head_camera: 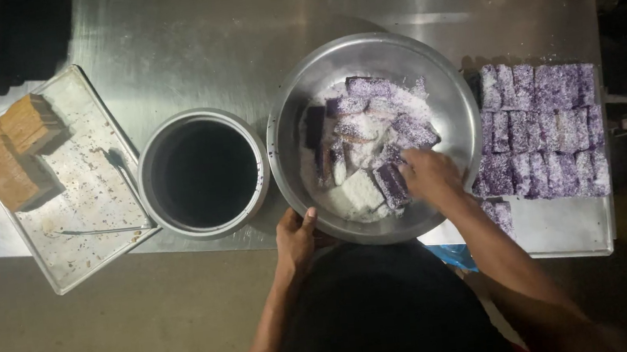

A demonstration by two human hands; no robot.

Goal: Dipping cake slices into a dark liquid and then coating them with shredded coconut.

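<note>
Nearest the camera, the person's dark-clothed torso fills the bottom of the view, with both bare arms reaching up from it toward a wide steel bowl (446, 108) on the steel surface (181, 27). The left hand (294, 236) closes its grip over the bowl's near rim, thumb over the edge. The right hand (428, 174) is down inside the bowl, fingers curled onto a purple cake piece (391, 184) at the near right of the heap; whether the grip has fully closed on it cannot be told. That piece lies just left of the right hand and touching it, its long axis running roughly toward and away from the person; the right hand is clearly the nearer one.

More purple pieces lie in white flakes (358, 192) across the bowl's floor. Right of the bowl, coated purple pieces (541, 129) stand packed in rows on a flat tray (568, 231). Left of the bowl sits a round pot (204, 172) holding dark liquid, and beyond it a crumb-strewn tray (93, 222) carries uncoated brown cake blocks (12, 153) at its far left corner.
</note>
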